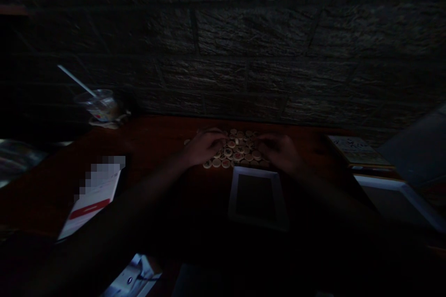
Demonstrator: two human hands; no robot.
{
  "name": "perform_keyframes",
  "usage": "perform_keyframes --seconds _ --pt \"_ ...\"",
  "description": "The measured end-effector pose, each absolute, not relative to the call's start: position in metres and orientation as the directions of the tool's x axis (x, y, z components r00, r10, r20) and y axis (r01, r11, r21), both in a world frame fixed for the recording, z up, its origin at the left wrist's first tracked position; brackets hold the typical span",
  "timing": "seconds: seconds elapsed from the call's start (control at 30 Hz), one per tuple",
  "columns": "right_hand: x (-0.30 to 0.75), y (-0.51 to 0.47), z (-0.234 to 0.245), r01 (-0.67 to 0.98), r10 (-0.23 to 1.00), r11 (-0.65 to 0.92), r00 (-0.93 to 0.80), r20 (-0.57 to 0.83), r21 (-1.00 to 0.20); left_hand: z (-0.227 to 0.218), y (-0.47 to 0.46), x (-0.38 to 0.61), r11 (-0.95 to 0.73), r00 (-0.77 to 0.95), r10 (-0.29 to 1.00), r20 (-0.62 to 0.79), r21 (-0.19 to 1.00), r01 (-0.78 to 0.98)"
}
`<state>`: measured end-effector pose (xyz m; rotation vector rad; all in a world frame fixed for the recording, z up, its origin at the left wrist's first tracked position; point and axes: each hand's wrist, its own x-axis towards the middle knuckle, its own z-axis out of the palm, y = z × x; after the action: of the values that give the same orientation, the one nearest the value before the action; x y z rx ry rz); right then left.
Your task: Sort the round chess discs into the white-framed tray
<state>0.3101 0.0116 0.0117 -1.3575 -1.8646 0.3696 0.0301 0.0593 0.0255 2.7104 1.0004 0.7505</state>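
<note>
A spread of round wooden xiangqi pieces (pixel 239 156) lies on the brown table near the wall, some stacked on others, with red or black characters on several. At its left side is my left hand (pixel 205 146), palm down, its loosely bent fingers apart and reaching over the pieces. From the right, my right hand (pixel 281 149) curves in over the pieces with bent fingers; I see no piece gripped in either hand, though the fingertips are dim. Just in front of the pieces lies a shallow open box with a pale rim (pixel 255 171).
A dark stone-block wall (pixel 240 32) borders the table's back. At left stand a clear plastic cup (pixel 104 106) with a straw and a white-and-red printed sheet (pixel 92 206). A flat box with black writing (pixel 358 148) and another shallow tray (pixel 411 190) lie at right.
</note>
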Motion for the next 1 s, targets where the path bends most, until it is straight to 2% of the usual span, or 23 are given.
perform_keyframes --seconds 0.13,0.37,0.6,0.77,1.0 --pt "0.308 0.010 0.015 0.676 0.913 0.360 -0.111 0.394 -0.643 0.023 0.058 0.032 -0.777 0.691 0.629 0.356 0.244 0.581" --pt "0.307 0.009 0.016 0.666 0.914 0.362 -0.117 0.387 -0.652 0.027 0.055 0.034 -0.791 0.708 0.610 0.354 0.236 0.564" --pt "0.310 0.015 0.009 0.635 0.859 0.493 -0.246 0.448 -0.596 0.030 0.055 0.033 -0.797 0.708 0.604 0.366 0.269 0.541" --pt "0.310 0.012 0.014 0.658 0.877 0.450 -0.196 0.439 -0.604 0.027 0.054 0.035 -0.728 0.638 0.686 0.350 0.313 0.611" --pt "0.307 0.008 0.019 0.713 0.902 0.380 -0.145 0.407 -0.589 0.030 0.050 0.037 -0.700 0.622 0.715 0.320 0.325 0.636"
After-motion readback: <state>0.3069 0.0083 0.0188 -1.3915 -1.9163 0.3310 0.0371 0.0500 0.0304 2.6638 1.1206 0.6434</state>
